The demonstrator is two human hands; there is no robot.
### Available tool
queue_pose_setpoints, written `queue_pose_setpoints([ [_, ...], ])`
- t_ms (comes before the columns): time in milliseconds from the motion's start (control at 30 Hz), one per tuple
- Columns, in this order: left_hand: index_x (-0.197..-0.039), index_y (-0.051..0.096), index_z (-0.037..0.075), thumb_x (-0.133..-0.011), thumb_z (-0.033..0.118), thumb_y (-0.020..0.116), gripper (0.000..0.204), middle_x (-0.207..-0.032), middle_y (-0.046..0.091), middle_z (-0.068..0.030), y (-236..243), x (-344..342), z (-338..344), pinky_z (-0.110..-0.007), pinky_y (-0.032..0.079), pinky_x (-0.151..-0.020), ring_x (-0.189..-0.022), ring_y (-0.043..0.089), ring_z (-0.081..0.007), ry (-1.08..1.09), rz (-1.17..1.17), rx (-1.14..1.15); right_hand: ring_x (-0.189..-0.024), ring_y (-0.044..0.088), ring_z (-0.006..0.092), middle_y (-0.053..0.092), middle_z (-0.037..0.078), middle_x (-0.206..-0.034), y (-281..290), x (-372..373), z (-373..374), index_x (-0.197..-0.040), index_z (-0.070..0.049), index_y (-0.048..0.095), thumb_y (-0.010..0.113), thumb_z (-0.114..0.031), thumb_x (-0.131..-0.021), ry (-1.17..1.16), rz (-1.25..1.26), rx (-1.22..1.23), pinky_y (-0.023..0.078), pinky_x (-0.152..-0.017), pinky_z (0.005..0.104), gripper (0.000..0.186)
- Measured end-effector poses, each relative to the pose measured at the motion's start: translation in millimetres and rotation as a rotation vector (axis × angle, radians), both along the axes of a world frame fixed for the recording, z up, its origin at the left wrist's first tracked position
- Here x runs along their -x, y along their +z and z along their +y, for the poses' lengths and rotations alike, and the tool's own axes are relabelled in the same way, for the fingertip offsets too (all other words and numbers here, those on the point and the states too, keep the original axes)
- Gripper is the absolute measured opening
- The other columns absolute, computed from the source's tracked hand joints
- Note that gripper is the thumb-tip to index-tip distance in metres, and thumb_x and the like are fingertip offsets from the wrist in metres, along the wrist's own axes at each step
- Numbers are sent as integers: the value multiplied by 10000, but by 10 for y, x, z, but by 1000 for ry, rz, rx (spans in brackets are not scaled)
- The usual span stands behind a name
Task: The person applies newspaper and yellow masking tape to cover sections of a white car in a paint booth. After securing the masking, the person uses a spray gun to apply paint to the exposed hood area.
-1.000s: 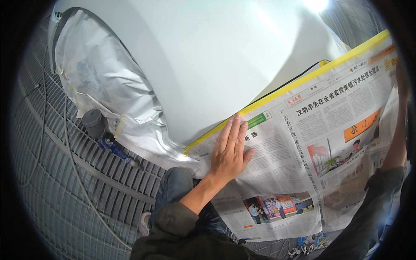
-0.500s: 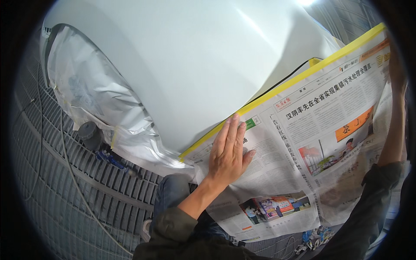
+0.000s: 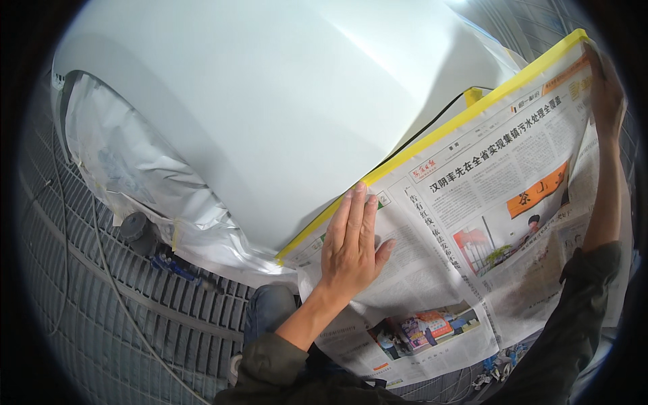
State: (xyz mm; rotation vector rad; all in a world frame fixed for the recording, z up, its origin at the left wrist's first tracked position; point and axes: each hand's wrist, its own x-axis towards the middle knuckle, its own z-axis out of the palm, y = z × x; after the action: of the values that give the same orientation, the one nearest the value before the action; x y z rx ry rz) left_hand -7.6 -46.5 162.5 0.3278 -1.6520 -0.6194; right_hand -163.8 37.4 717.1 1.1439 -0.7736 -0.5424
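Slatted metal floor grating sweeps around from 10 down to 7 o'clock, and above it, filling 11 through 12, looms one smooth white vehicle body panel. Here's the action: one newspaper spread hangs from the middle out toward 3 o'clock, its upper edge trimmed by one long strip of yellow tape rising from 7 to 2 o'clock. The left grip lies flat over that paper, fingers straight, nothing clamped, fingertips right up at the tape, with most of the spread off toward its 3 o'clock. Out at 2 o'clock, the right grip is at the paper's far edge, in shadow; can't tell whether it's pinched tight! Two hands, two dark sleeves. Over at 9 o'clock, one crumpled white sheet covers the wheel arch; between 8 and 9, one spray gun with a grey cup. Crumpled scraps lie around 4:30, too jumbled to count.
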Motion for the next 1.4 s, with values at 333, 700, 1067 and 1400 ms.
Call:
queue_pose_setpoints([
  [333, -1435, 438, -122, -1053, 449, 455, 687, -1545, 373, -290, 195, 108, -41, -458, 381, -1131, -1406, 376, -401, 27, -12, 43, -861, 707, 99, 719, -20, -1154, -109, 159, 53, -1364, -260, 647, 610, -155, -999, -240, 6, 189, 610, -781, 250, 381],
  [700, -1453, 395, -141, -1035, 444, 504, 727, -1557, 336, -313, 389, 145, -62, -477, 347, -1166, -1430, 334, -428, -14, -59, 75, -750, 700, 106, 729, 7, -1005, -377, 278, -77, -1263, -219, 706, 606, -231, -1017, -108, -331, 142, 587, -684, 263, 267],
  [1067, -1466, 384, -130, -1018, 458, 537, 754, -1555, 331, -322, 653, 189, -111, -473, 336, -1167, -1436, 322, -430, -36, -55, 91, -778, 701, 123, 730, 53, -1018, -515, 212, -182, -1198, -151, 729, 630, -259, -1012, -93, -557, 198, 567, -686, 274, 237],
  [1400, -1483, 365, -112, -909, 395, 695, 834, -1569, 315, -317, 770, 7, -184, -486, 347, -1156, -1432, 322, -444, -56, -97, 133, -812, 705, 105, 738, 53, -898, -379, -263, 722, -1145, -76, 747, 689, -163, -979, 142, -15, 73, 571, -689, 253, 196],
])
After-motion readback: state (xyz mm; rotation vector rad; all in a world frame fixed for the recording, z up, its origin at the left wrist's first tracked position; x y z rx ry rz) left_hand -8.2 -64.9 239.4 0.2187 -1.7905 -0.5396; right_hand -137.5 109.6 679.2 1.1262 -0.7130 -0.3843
